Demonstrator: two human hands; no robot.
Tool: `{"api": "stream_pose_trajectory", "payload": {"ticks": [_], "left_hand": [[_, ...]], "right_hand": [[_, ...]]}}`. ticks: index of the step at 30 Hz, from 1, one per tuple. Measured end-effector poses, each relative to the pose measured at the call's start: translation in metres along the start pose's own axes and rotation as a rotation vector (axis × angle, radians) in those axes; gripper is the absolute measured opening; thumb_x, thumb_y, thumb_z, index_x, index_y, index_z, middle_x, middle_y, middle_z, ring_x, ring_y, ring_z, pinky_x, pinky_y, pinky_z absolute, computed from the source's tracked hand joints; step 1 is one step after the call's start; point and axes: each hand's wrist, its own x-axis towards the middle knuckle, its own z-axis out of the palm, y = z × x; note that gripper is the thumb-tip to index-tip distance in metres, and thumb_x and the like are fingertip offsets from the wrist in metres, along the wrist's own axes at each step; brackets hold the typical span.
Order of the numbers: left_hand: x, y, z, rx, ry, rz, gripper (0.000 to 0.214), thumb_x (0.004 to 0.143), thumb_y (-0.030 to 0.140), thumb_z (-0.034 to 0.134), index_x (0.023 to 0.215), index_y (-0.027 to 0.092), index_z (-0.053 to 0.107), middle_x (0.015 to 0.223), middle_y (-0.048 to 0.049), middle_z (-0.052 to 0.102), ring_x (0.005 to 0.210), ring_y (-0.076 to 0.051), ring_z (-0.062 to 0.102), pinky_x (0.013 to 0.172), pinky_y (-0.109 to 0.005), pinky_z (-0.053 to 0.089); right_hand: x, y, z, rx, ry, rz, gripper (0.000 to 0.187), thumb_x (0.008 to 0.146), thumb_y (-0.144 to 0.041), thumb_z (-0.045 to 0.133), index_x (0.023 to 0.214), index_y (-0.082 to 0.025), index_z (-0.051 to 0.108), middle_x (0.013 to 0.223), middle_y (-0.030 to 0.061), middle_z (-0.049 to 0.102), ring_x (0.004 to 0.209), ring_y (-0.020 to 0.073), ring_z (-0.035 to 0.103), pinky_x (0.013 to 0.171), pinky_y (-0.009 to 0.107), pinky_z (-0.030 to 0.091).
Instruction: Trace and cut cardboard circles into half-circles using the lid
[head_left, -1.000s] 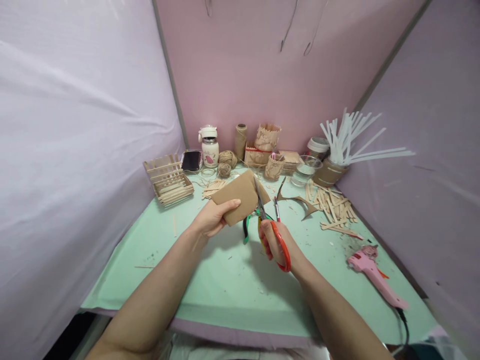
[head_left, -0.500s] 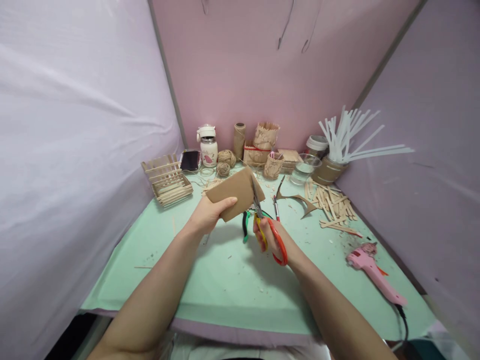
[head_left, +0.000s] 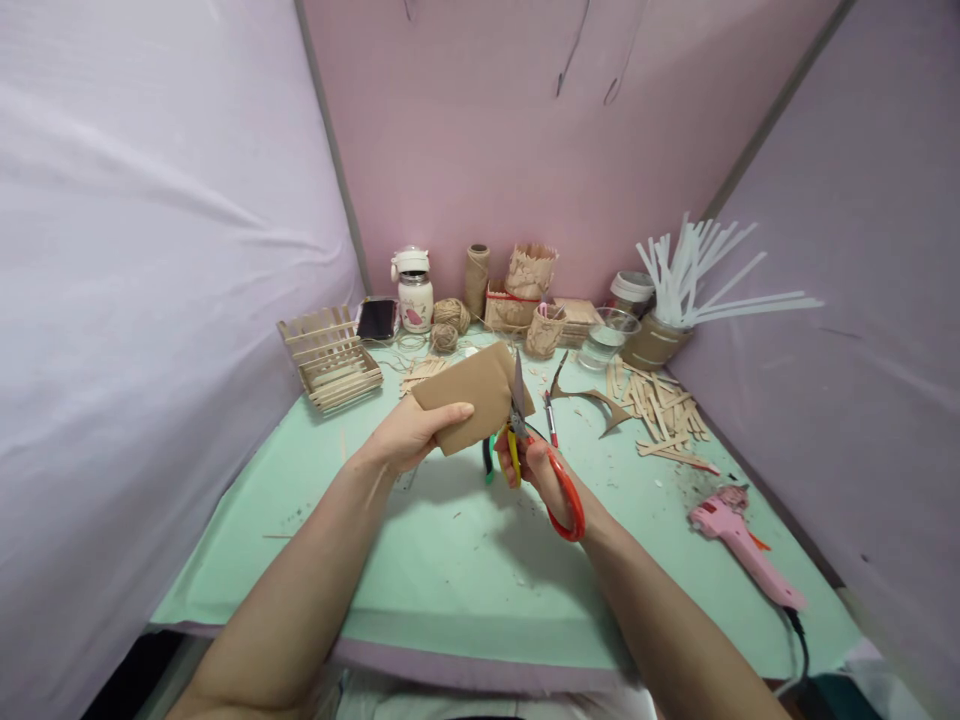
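Observation:
My left hand (head_left: 411,432) grips a piece of brown cardboard (head_left: 469,395) by its near left edge, thumb on top. The cardboard is held tilted above the table. In my right hand (head_left: 536,465) are scissors (head_left: 564,505) with red and yellow handles, fingers through the loops. Their blades point away from me and lie across the cardboard's right end, with a small flap to the right of them. Below the hands lie pliers with green and black handles (head_left: 488,460), partly hidden. A utility knife (head_left: 550,418) and a curved cardboard offcut (head_left: 596,400) rest just to the right.
A pink glue gun (head_left: 746,545) with a cord lies at right, near loose craft sticks (head_left: 667,415). White glue sticks (head_left: 694,280) stand in a pot. A stick basket (head_left: 334,365), phone (head_left: 377,320), bottle (head_left: 415,295), twine (head_left: 451,315) and water cup (head_left: 607,345) line the back.
The scissor blades have spread wider, and the red handle has swung outward to the right. The cardboard has shifted slightly toward me.

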Motion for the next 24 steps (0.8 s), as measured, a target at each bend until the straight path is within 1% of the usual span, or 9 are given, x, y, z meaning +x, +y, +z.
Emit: {"api": "stream_pose_trajectory", "payload": {"ticks": [3, 5, 7, 11, 17, 24], "left_hand": [[0.0, -0.003, -0.001, 0.005, -0.015, -0.025, 0.056, 0.059, 0.03, 0.087, 0.109, 0.017, 0.067, 0.106, -0.0079, 0.071, 0.092, -0.022, 0.065, 0.077, -0.031, 0.052], [0.002, -0.005, -0.003, 0.001, -0.037, -0.042, 0.056, 0.06, 0.029, 0.087, 0.11, 0.018, 0.066, 0.108, -0.0085, 0.071, 0.093, -0.022, 0.065, 0.077, -0.031, 0.052], [0.003, -0.008, -0.004, -0.017, -0.061, -0.05, 0.056, 0.061, 0.028, 0.087, 0.111, 0.018, 0.066, 0.11, -0.0091, 0.071, 0.093, -0.022, 0.065, 0.077, -0.031, 0.052], [0.005, -0.009, -0.005, -0.046, -0.065, -0.066, 0.057, 0.06, 0.027, 0.087, 0.112, 0.018, 0.066, 0.111, -0.0099, 0.071, 0.094, -0.023, 0.066, 0.079, -0.032, 0.052], [0.005, -0.01, -0.005, -0.023, -0.066, -0.063, 0.054, 0.06, 0.028, 0.087, 0.11, 0.02, 0.068, 0.11, -0.0081, 0.072, 0.095, -0.023, 0.066, 0.08, -0.032, 0.052], [0.006, -0.011, -0.004, 0.02, -0.035, -0.032, 0.057, 0.059, 0.03, 0.088, 0.11, 0.019, 0.067, 0.111, -0.0087, 0.072, 0.098, -0.024, 0.066, 0.083, -0.034, 0.052]], "right_hand": [[0.0, 0.003, -0.002, 0.065, -0.01, -0.006, 0.076, 0.077, -0.089, 0.023, 0.088, -0.02, 0.051, 0.071, 0.0001, 0.049, 0.057, 0.0148, 0.048, 0.058, 0.031, 0.046], [0.0, 0.006, -0.006, 0.043, 0.0, 0.016, 0.072, 0.078, -0.088, 0.028, 0.085, -0.02, 0.05, 0.066, -0.0019, 0.045, 0.053, 0.0137, 0.046, 0.052, 0.029, 0.043], [0.0, 0.01, -0.011, -0.014, 0.007, 0.017, 0.071, 0.078, -0.087, 0.03, 0.085, -0.02, 0.051, 0.065, -0.0023, 0.045, 0.053, 0.0136, 0.044, 0.05, 0.028, 0.042], [0.0, 0.013, -0.019, -0.127, -0.05, -0.055, 0.071, 0.081, -0.086, 0.023, 0.087, -0.02, 0.051, 0.074, 0.001, 0.05, 0.06, 0.0153, 0.047, 0.057, 0.03, 0.044], [-0.003, 0.008, -0.022, -0.173, -0.122, -0.11, 0.071, 0.084, -0.083, 0.016, 0.093, -0.022, 0.049, 0.082, 0.0033, 0.051, 0.069, 0.019, 0.05, 0.07, 0.037, 0.047], [-0.005, 0.004, -0.021, -0.131, -0.157, -0.094, 0.069, 0.083, -0.084, 0.017, 0.088, -0.022, 0.048, 0.081, 0.0026, 0.05, 0.069, 0.0183, 0.049, 0.069, 0.036, 0.046]]}}
